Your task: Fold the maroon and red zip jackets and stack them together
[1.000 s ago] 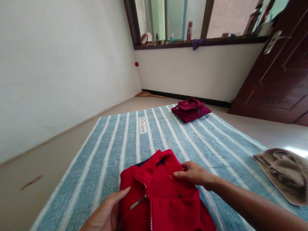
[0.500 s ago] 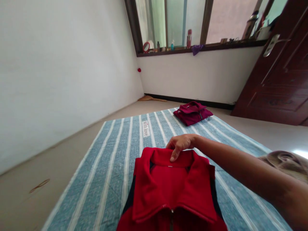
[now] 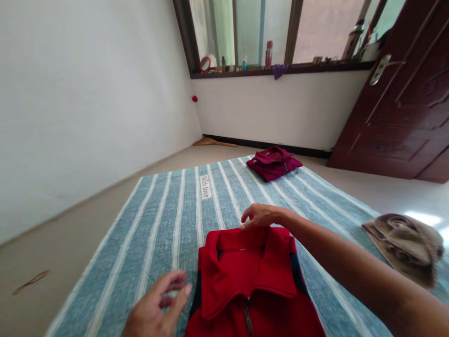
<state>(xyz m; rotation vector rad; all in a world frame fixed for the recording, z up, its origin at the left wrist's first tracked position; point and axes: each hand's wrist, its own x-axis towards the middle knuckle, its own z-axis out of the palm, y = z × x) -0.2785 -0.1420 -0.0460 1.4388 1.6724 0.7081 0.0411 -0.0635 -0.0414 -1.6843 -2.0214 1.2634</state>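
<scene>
A red jacket [image 3: 245,271] with dark side panels and a front zipper lies folded in front of me, its collar standing up and facing me. My right hand [image 3: 260,216] is just behind the collar's far edge, fingers loosely curved with a gap to the thumb and no cloth visible between them. At the jacket's left side is my left hand [image 3: 159,306], open, its fingers bent and thumb apart, near the dark sleeve edge without gripping it. The jacket's lower part runs out of view.
Beneath the jacket spreads a blue-and-white striped cloth [image 3: 157,224]. A folded maroon garment [image 3: 273,163] lies at its far edge, a rolled brown towel [image 3: 403,238] at its right. Beyond are a windowsill [image 3: 252,72] holding bottles, and a dark red door [image 3: 396,107].
My right hand has let go of the collar's back edge. My left hand has come into view beside the jacket. The view has shifted right, showing more of the brown towel.
</scene>
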